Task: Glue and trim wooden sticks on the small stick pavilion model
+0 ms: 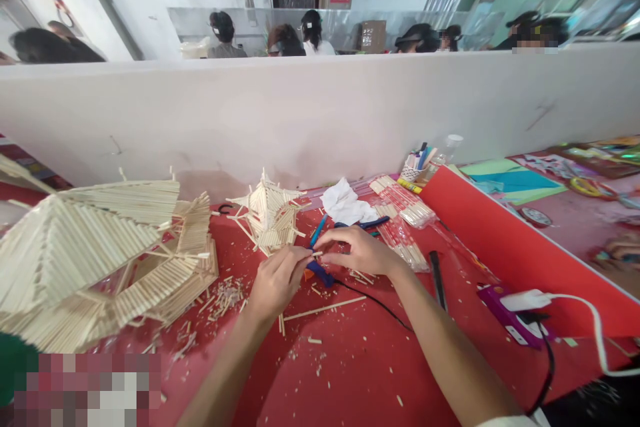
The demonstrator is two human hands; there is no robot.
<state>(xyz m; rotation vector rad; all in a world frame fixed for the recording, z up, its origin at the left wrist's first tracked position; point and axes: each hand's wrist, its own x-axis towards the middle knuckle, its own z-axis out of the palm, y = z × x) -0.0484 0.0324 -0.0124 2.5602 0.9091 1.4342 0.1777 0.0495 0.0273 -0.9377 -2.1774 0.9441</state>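
Above the red table, my left hand (281, 278) pinches a short piece of wooden stick (317, 255) between closed fingertips. My right hand (359, 250) meets it from the other side, thumb and forefinger curved around the same piece; their exact contact is hard to see. Just beneath the hands lies a blue glue gun (321, 273) with a black cord, partly covered by my fingers. Behind my left hand stands a small pagoda-like model (267, 213) made of pale sticks. A long thin stick (325, 307) rests on the table nearer to me.
A large stick-built model (95, 247) fills the left side. Stick offcuts (225, 297) are scattered about. At right are packs of sticks (403, 200), white tissue (345, 201), a dark bar-shaped tool (437, 279), a purple power strip (517, 317) and a slanting red board (500, 247).
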